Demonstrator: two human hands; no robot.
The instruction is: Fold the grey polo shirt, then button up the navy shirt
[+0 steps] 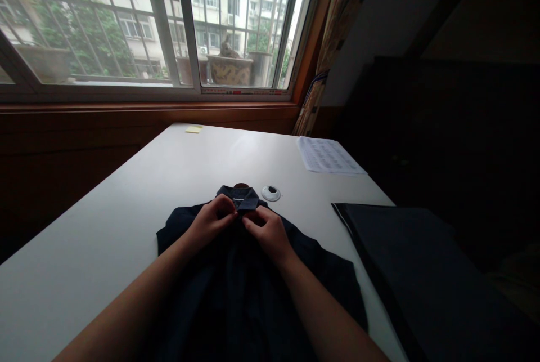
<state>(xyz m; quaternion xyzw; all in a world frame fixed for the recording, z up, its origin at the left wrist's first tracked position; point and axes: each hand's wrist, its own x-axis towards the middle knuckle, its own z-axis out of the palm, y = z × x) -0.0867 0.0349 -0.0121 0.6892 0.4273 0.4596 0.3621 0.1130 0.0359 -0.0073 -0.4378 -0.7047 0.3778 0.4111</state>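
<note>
A dark navy collared shirt (253, 283) lies flat on the white table (105, 227), collar (238, 197) pointing away from me. My left hand (213, 220) pinches the fabric just below the collar, fingers curled closed. My right hand (268, 231) does the same right beside it, fingertips almost touching the left hand's. Both hands meet at the shirt's front opening near the neck. Both forearms rest over the shirt body.
A round white cable grommet (270, 193) sits just right of the collar. A printed sheet of paper (327, 155) lies at the far right corner, a yellow sticky note (193, 129) at the far edge. A dark flat object (422, 272) overhangs the table's right side. A window is behind.
</note>
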